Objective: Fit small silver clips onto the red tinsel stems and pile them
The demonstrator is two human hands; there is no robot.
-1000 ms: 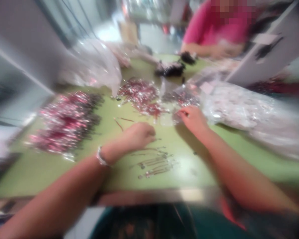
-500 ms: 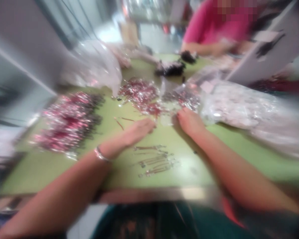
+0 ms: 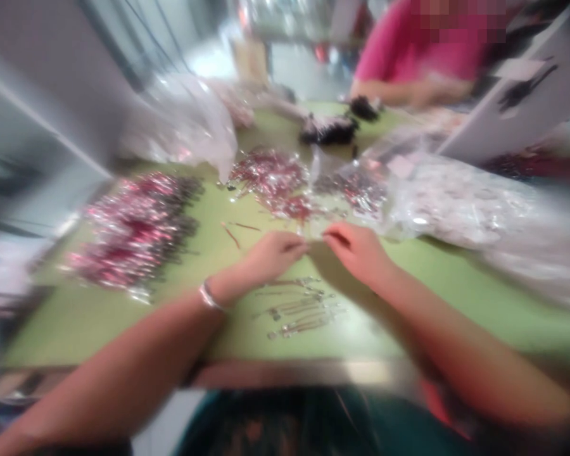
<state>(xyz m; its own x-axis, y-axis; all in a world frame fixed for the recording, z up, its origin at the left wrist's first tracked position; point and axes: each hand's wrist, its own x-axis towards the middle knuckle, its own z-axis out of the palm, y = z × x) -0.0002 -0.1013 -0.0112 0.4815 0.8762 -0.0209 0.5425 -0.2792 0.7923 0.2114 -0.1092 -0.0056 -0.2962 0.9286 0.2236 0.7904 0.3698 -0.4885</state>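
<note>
My left hand (image 3: 278,253) and my right hand (image 3: 354,250) face each other above the green table (image 3: 437,310), fingertips a short gap apart. Each is closed in a pinch; whatever the fingers hold is too small and blurred to name. Just beyond them lies a loose heap of red wire leads with shiny ends (image 3: 275,180). Several short red leads (image 3: 301,310) lie side by side on the table below my hands. Two more single leads (image 3: 237,231) rest left of my left hand.
At left sits a large stack of red bundles with dark ends (image 3: 137,231). Clear plastic bags stand at the back left (image 3: 185,126) and at right (image 3: 460,202). Black-ended bundles (image 3: 330,130) lie farther back. Across the table sits a person in a pink top (image 3: 384,50).
My right hand has moved away from the small parts in the clear bag, in toward my left hand. My left hand has shifted slightly right, and both now pinch close together.
</note>
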